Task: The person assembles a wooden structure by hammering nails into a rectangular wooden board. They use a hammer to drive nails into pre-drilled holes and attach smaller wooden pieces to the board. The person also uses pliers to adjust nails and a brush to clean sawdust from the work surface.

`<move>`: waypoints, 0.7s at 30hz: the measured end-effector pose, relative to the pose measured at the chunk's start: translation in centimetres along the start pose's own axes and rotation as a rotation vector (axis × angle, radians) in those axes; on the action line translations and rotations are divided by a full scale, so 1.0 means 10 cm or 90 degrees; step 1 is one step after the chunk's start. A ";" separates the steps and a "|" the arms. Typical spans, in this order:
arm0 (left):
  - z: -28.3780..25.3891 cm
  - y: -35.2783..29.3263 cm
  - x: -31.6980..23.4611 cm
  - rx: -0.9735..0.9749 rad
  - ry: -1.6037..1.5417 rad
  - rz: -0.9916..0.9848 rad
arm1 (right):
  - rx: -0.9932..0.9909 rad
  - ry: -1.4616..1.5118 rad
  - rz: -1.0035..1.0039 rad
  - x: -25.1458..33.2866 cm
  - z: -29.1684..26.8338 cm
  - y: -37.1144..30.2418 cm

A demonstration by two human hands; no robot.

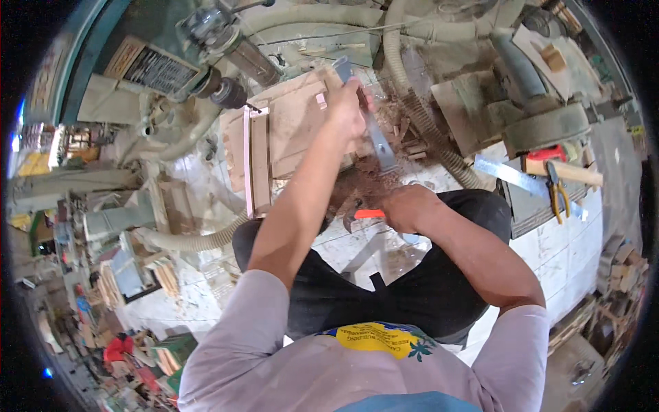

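Observation:
My left hand (349, 112) is wrapped round a long flat grey metal bar (379, 143), which slants from beyond my knuckles down toward a heap of brown sawdust (353, 180). Small holes show in the bar's lower part. My right hand (410, 209), closed just nearer to me, grips a hammer with an orange handle (369, 213). Its dark curved head (350, 214) points left, and my fingers hide most of the handle. A wooden board (292, 123) with a raised strip (258, 161) along its left side lies under and left of my left forearm.
A drill press chuck with a bit (230, 93) hangs over the board's far left corner. A ribbed hose (425, 117) runs down at the right. Pliers (557, 192), a metal blade (508, 177) and a wooden handle (564, 171) lie farther right. My bent knees flank the floor area.

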State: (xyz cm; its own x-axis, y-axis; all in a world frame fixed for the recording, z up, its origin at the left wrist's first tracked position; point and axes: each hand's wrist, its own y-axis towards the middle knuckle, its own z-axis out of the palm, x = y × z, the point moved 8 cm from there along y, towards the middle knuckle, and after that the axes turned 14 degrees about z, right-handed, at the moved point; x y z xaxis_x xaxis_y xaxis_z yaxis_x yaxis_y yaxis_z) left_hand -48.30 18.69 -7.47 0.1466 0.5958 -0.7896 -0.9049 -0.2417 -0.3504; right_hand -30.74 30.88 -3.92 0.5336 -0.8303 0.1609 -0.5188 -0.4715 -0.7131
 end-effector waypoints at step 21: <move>0.06 0.39 -1.47 -0.033 0.090 0.568 | -0.054 0.188 -0.048 -0.21 -0.10 -0.14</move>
State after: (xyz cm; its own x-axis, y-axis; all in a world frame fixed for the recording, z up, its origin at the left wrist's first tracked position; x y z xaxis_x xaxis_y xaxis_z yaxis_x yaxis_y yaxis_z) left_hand -54.19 9.46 3.04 -0.5500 0.0719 -0.8320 -0.6873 -0.6049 0.4021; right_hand -31.81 33.04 -2.61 0.3623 -0.8368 0.4105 -0.5454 -0.5474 -0.6347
